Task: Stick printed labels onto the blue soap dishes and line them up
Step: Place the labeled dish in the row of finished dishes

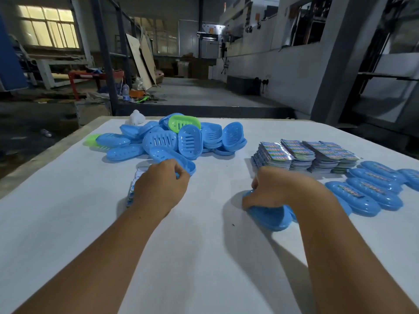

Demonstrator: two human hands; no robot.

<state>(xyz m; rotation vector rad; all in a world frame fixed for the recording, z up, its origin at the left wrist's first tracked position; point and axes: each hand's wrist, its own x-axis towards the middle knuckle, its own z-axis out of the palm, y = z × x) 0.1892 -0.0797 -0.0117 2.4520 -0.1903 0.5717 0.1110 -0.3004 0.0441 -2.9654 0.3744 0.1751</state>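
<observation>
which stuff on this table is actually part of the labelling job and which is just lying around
Part of the job:
- left hand gripping a blue dish
- right hand gripping another dish
- pile of unlabelled dishes
- label stacks
- row of labelled dishes
- small label stack under the left wrist

Just lying about:
- green dishes
- white object behind the pile
- bottle on the floor

printed labels point(303, 152) — colourful, blurred, no text readable

Two bare forearms reach forward. The left hand point(158, 186) is knuckles up with its fingers point(179, 172) curled. The right hand point(269, 189) curls its fingers downward, wrist bent.
</observation>
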